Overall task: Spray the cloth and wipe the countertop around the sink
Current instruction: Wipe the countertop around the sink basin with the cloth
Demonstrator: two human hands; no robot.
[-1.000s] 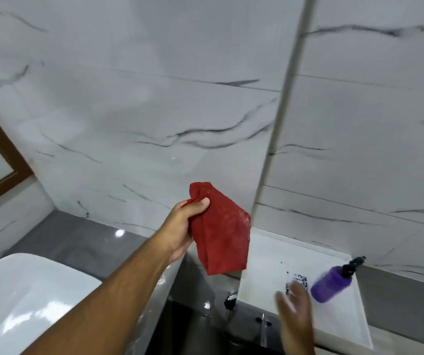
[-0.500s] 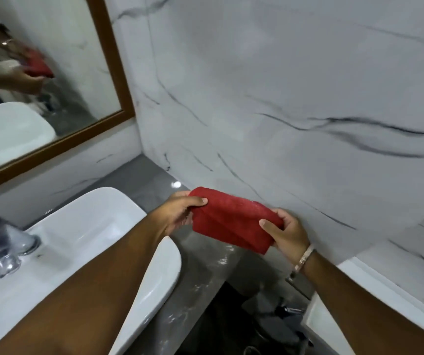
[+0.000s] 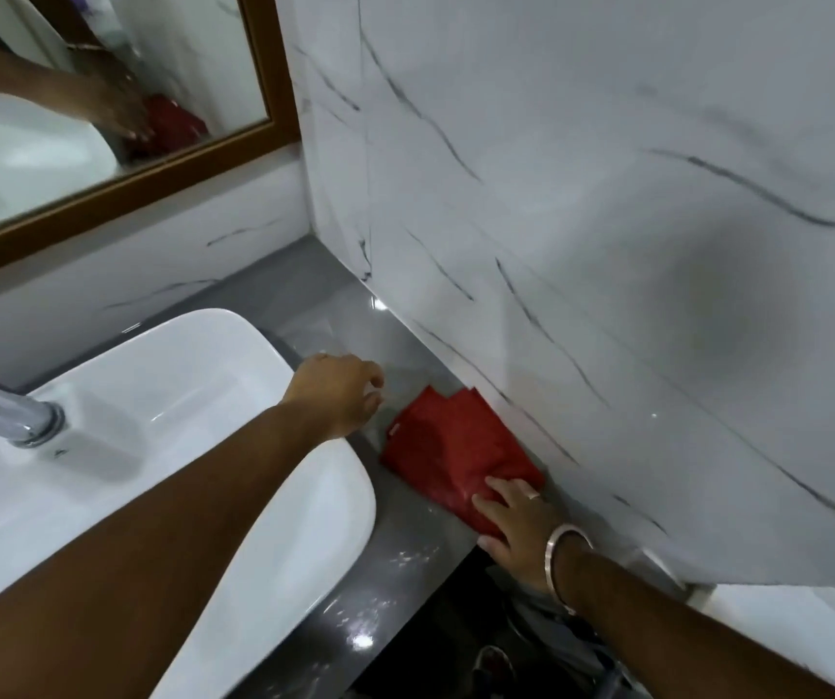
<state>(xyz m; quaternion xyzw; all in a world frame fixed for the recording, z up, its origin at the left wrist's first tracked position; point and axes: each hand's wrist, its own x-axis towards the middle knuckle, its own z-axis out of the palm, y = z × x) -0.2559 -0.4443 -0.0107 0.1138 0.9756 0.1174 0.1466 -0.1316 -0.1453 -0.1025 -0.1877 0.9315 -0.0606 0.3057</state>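
With right hand spread flat on the red cloth by the right wall, left hand loose, empty: press evenly, sweep the grey worktop along sink.

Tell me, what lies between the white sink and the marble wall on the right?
In the head view, grey countertop runs between the sink and the wall. The red cloth lies on it, right hand pressing its near end.

Head view, looking down (close) at countertop, sink
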